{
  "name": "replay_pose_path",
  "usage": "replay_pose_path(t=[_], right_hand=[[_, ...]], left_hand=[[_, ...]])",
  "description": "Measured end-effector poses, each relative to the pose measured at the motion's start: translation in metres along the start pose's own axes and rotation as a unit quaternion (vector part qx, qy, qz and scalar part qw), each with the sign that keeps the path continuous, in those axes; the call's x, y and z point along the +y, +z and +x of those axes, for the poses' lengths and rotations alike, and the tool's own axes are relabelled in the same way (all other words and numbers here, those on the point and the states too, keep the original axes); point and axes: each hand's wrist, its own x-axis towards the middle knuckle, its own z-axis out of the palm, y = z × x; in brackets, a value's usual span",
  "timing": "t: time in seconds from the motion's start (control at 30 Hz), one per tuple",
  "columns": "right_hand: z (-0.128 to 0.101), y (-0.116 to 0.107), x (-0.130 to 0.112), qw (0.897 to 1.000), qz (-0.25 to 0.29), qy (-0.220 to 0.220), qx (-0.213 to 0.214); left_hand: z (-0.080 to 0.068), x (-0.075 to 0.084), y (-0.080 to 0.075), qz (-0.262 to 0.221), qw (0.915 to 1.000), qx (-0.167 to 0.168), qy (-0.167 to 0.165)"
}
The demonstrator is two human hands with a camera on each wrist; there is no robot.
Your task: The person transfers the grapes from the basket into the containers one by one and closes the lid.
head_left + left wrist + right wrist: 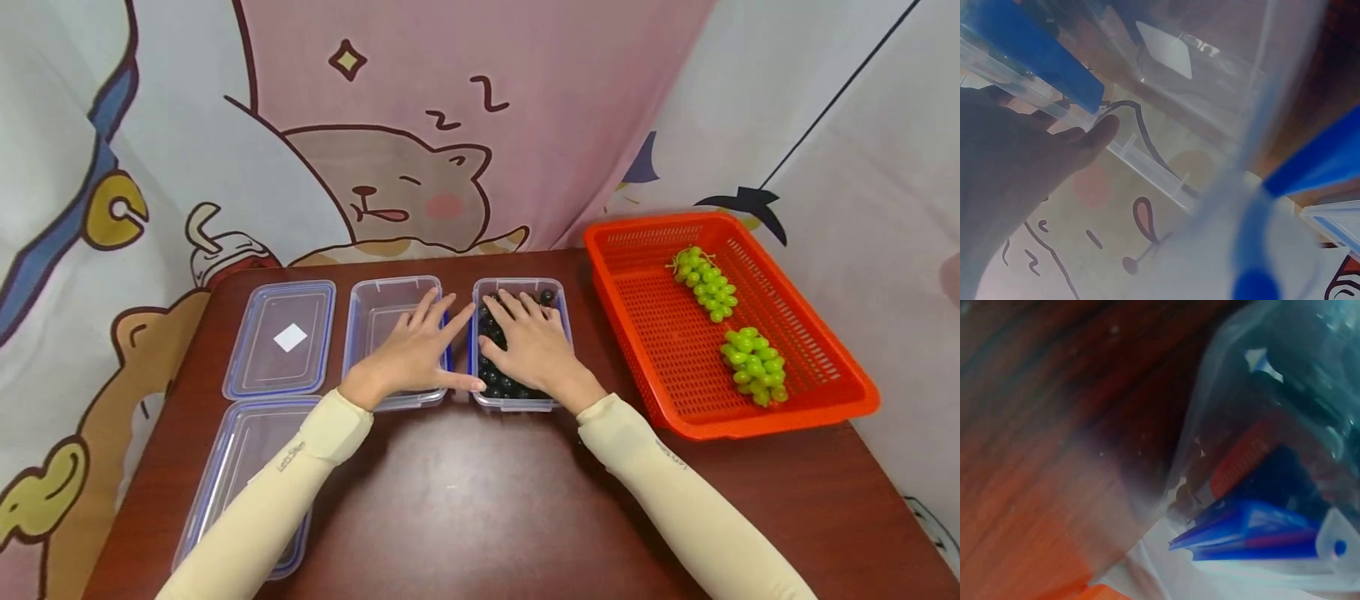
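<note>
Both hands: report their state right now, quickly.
Left hand: open, spread over the clear plastic container beside the black grapes.
Right hand: open, spread over the black grapes, gripping none.

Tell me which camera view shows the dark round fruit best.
Head view: it shows the dark round fruit from above, separate pieces visible in a clear box, partly covered by the right hand. Right wrist view: only blurred dark shapes inside the box, hard to tell apart. Left wrist view: no fruit I can make out.
</note>
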Motion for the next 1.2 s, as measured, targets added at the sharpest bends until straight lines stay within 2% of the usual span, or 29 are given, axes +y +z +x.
replay_pose_path(t=[0.17, 0.3, 0.5, 0.77, 1.07, 1.2], right_hand=[[0.0, 0.004, 0.0, 1.0, -0.012, 0.003, 0.01], [0.0, 0.005, -0.002, 0.999, 0.02, -0.008, 0.038], [-0.012, -0.002, 0.001, 0.995, 0.059, -0.008, 0.083], [-0.027, -0.019, 0.004, 0.994, 0.062, -0.009, 0.087], [-0.043, -0.034, -0.005, 0.992, 0.069, -0.031, 0.098], [-0.052, -0.039, -0.002, 0.991, 0.073, -0.028, 0.105]], left_hand=[[0.001, 0.002, 0.0, -0.003, 1.0, -0.003, 0.001], [-0.003, 0.0, -0.002, -0.003, 1.0, -0.002, -0.007], [-0.003, 0.0, -0.003, 0.001, 1.0, 0.006, 0.004], [-0.005, 0.004, -0.003, 0.004, 1.0, -0.001, 0.002], [-0.024, 0.004, -0.012, 0.002, 0.9999, 0.003, -0.016], [-0.033, 0.004, -0.016, -0.002, 0.9997, 0.022, -0.012]])
